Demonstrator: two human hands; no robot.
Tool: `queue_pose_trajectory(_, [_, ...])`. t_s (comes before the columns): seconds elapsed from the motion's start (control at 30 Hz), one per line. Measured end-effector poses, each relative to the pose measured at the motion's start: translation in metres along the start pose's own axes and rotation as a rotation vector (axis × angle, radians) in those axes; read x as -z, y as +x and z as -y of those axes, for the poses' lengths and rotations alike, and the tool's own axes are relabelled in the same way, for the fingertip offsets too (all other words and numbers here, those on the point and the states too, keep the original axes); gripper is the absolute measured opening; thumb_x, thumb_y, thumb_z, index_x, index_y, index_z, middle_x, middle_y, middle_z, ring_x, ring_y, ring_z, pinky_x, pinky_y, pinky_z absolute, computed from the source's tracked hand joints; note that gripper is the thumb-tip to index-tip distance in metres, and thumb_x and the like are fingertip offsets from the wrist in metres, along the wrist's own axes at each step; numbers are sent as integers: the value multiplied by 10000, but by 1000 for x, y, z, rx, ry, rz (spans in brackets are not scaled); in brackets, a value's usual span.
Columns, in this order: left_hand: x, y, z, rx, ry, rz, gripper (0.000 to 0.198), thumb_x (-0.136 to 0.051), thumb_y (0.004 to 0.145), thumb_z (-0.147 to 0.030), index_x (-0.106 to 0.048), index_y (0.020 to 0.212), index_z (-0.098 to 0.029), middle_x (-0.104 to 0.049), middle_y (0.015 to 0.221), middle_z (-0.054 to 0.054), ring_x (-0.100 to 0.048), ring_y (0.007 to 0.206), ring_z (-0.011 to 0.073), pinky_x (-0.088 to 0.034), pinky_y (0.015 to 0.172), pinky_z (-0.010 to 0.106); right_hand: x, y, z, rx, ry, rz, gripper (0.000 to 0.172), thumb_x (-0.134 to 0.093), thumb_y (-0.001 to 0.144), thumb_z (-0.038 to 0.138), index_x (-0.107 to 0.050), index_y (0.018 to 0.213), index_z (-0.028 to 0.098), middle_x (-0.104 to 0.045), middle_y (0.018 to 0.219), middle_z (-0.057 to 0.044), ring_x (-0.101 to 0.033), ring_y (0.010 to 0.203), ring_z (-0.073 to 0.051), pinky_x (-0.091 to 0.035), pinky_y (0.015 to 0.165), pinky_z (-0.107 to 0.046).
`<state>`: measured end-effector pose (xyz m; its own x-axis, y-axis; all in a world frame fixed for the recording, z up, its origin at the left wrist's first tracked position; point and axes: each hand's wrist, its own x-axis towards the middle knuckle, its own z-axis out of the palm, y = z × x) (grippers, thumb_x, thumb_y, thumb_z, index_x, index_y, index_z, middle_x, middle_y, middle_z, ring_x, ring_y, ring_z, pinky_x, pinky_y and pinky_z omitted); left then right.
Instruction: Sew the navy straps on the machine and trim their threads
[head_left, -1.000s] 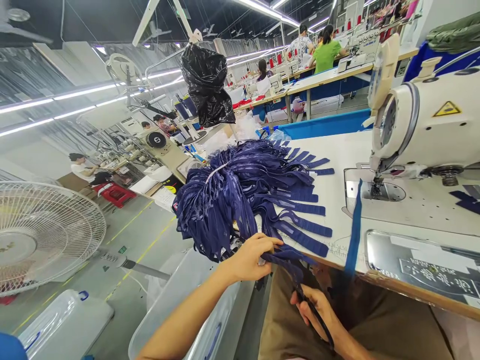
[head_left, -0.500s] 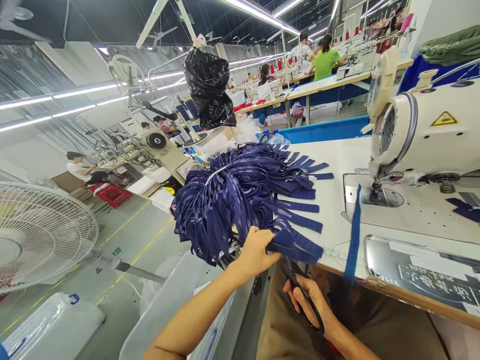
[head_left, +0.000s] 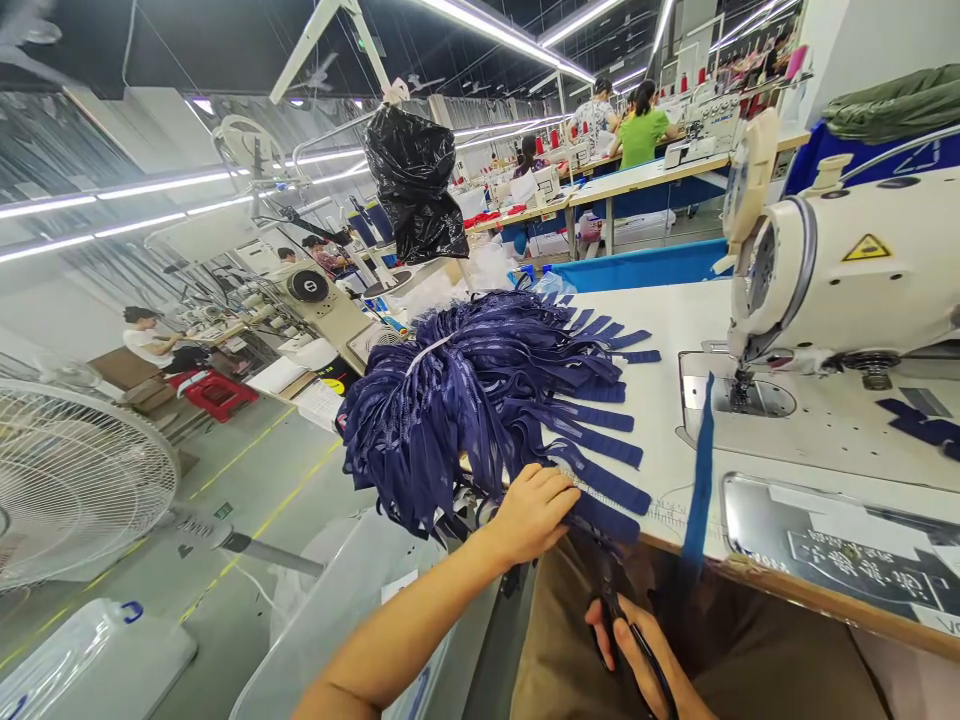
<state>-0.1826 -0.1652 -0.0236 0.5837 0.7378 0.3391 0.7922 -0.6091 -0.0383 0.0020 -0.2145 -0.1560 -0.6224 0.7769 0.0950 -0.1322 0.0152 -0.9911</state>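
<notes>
Our left hand [head_left: 532, 512] bends over the navy strips [head_left: 609, 518] at the front of the surface [head_left: 664, 415]; whether its grip pinches one, we cannot tell. Our right hand [head_left: 643, 638] grips the scissors [head_left: 610, 592] just below. The nearest end, raised a moment ago, now lies lower, beside others fanning from the bundle [head_left: 405, 440]; we judge it back in the row.

Head view faces forward and down across worktable [head_left: 664, 312].
</notes>
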Motion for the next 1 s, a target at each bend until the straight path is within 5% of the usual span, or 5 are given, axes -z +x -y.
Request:
queue_pose_trajectory(0.13, [0,-4,3,-1,-84,-163,111,-475,756,-153,-554,835,-156,-649,782,51,-566,722,161,-397,714,334,1,-6,-6,-4,-18,51,493,-311,856,576,-557,858,149,-480,558,-4,-479,496,-134,-376,493,-259])
queue_pose_trajectory(0.27, [16,-9,5,-34,-147,-228,146,-455,727,-141,-555,831,-163,-651,881,79,-574,780,166,-428,716,328,-3,3,9,-18,-29,24,503,-295,860,578,-549,800,148,-465,552,0,-463,497,-127,-367,508,-261])
queue_pose_trajectory(0.47, [32,-6,1,-35,-198,-89,101,-486,705,-138,-543,786,-156,-536,1221,143,-583,931,183,-457,791,322,-7,34,38,114,-14,51,544,-267,844,623,-526,755,153,-461,526,2,-441,459,-114,-356,467,-251])
queue_pose_trajectory(0.7, [37,-14,-2,199,-480,3,190,-504,610,-89,-544,777,-170,-618,1076,96,-585,963,182,-465,839,295,-6,26,24,-35,-68,5,651,-357,676,787,-514,660,155,-348,456,46,-300,359,-65,-237,362,-216])
queue_pose_trajectory(1.0, [73,-17,-8,376,-715,103,298,-588,588,-138,-562,883,-167,-621,1028,63,-603,868,178,-463,797,285,-8,44,45,72,88,73,605,-248,821,671,-556,741,157,-486,545,-18,-454,483,-134,-362,509,-281])
